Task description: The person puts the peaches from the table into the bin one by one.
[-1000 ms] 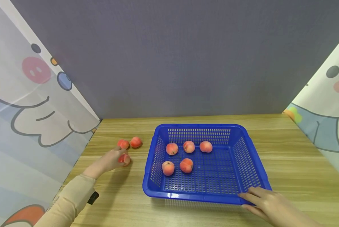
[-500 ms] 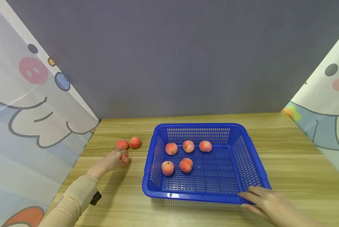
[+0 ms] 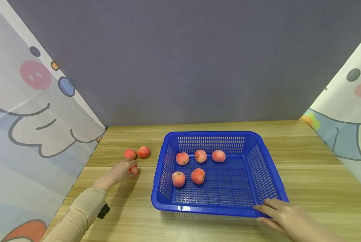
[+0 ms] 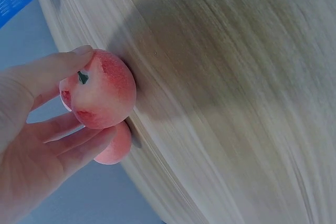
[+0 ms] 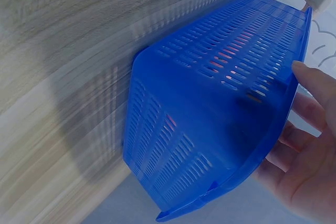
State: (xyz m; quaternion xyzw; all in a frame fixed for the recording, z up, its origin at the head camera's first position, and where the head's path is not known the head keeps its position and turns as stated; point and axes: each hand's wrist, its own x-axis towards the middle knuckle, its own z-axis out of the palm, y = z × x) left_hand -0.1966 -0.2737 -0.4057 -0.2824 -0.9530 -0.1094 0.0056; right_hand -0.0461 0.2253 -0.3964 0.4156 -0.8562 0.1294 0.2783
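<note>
Eight peaches (image 3: 198, 176): five in one blue basket (image 3: 215, 211); three outside, one pinched, part-hidden, by left hand (image 3: 116, 173); right hand (image 3: 284, 216) grips basket; one table (image 3: 319, 174).

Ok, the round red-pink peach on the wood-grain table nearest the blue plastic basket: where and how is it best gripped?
Probably pinch that peach across its rounded front and back, coming from above: its top is uncovered, while another round red-pink peach sits close on its left, crowding that side.

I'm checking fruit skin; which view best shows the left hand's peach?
Left wrist: the peach appears large, stem visible. Head view: small, partly behind the left hand. Right wrist view: I can't make it out.
</note>
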